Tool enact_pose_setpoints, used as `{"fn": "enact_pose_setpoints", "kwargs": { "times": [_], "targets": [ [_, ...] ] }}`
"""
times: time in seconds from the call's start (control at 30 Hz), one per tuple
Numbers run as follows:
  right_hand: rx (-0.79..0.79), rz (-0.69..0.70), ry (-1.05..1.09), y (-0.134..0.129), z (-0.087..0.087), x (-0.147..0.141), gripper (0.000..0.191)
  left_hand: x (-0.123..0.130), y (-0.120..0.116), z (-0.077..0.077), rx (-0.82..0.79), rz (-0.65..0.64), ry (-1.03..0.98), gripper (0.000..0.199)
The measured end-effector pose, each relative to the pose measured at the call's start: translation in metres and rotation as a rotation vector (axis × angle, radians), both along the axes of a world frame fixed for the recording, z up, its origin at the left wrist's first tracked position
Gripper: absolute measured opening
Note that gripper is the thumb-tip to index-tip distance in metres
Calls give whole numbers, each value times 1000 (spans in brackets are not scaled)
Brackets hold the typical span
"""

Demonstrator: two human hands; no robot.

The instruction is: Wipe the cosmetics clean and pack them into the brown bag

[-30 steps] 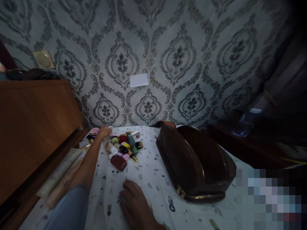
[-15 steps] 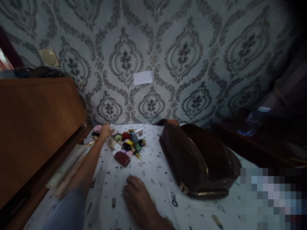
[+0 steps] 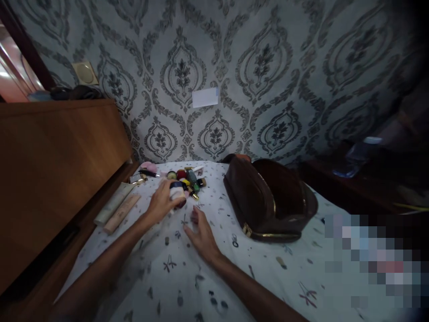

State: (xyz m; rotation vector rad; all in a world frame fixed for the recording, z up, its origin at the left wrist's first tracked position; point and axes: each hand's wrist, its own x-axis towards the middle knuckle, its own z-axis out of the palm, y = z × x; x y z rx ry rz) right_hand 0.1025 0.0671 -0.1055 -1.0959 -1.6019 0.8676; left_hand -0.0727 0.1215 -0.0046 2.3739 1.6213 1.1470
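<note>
Right hand (image 3: 203, 235) nearest, over the white printed sheet (image 3: 181, 273), holding nothing, thumb and fingers loosely apart; can't tell if it touches the cloth. Left hand (image 3: 163, 200) a bit farther and to the left, thumb and fingers closed around a white container (image 3: 176, 193) with a dark band; exact type and label too blurred to read. Container sits in the grip at the near edge of the cosmetics pile, a dark red bottle (image 3: 182, 204) partly hidden behind it. Left of that hand, a grey-green tube (image 3: 115, 203) and a pink tube (image 3: 122, 213) lie side by side along the cabinet. Right of both hands, brown toiletry bag (image 3: 246, 197), top gaping, gold zipper (image 3: 278, 235) along near edge. Pile beyond left hand: gold tube (image 3: 194, 194), green-capped bottle (image 3: 192, 178), red jar (image 3: 181, 173), green-topped jar (image 3: 172, 175). Black pen-shaped item (image 3: 149, 172) just beside a pink round item (image 3: 149, 166), far left of sheet. Wooden cabinet (image 3: 60, 170) on left, clear plastic bottle (image 3: 358, 156) far right. Damask wallpaper (image 3: 217, 49) behind, white paper rectangle (image 3: 205, 97) on it.
</note>
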Motion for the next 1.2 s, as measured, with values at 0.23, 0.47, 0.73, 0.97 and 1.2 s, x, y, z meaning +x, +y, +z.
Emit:
{"fn": "enact_pose_setpoints", "kwargs": {
  "times": [0.23,0.47,0.73,0.97,1.2],
  "targets": [
    [-28,168,11,0,3,23,66,18,-90,-37,-155,-155,28,42],
    [-13,182,-49,-12,20,26,61,0,-128,-45,-210,-171,63,37],
    [-150,-4,-348,-7,51,-5,55,-5,-147,-59,-104,63,330,41],
    [-182,201,-323,-6,58,1,66,-22,-146,-56,-197,-57,8,34],
    [33,426,-112,-31,45,41,68,-16,-140,-29,-193,61,-452,28]
  ]
}}
